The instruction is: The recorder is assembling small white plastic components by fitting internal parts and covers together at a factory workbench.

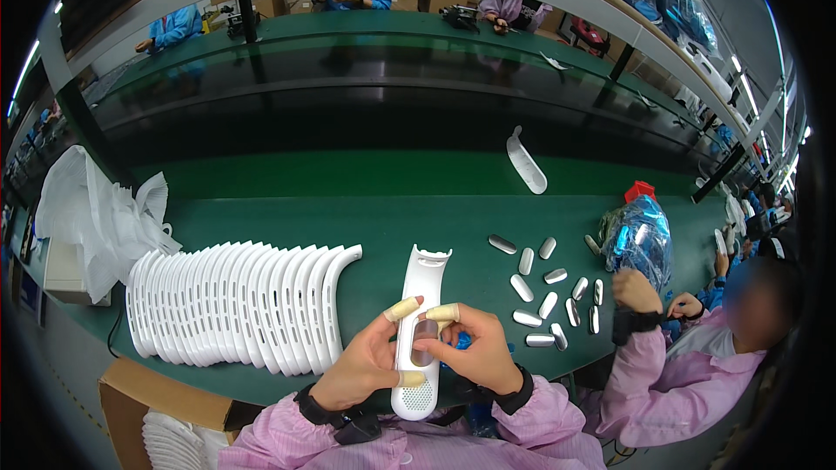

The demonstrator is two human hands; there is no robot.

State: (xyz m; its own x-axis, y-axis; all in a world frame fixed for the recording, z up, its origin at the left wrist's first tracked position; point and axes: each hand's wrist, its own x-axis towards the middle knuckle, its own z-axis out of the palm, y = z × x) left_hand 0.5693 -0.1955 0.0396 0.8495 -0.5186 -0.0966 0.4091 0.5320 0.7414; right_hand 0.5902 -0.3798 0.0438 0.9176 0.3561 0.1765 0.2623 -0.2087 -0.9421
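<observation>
A long white plastic housing lies in front of me, its notched end pointing away and its perforated end near my body. My left hand grips it from the left, finger and thumb along its edge. My right hand is closed at an oval, shiny grey-brown piece lying over the middle of the housing; whether it is seated there I cannot tell. Pale finger covers sit on several fingertips. Several loose silver oval pieces are scattered to the right of my hands.
To the left stands a long row of white housings, beside crumpled white wrapping. A single white shell lies farther back. At right are a blue plastic bag and a co-worker in a pink sleeve. An open cardboard box is at lower left.
</observation>
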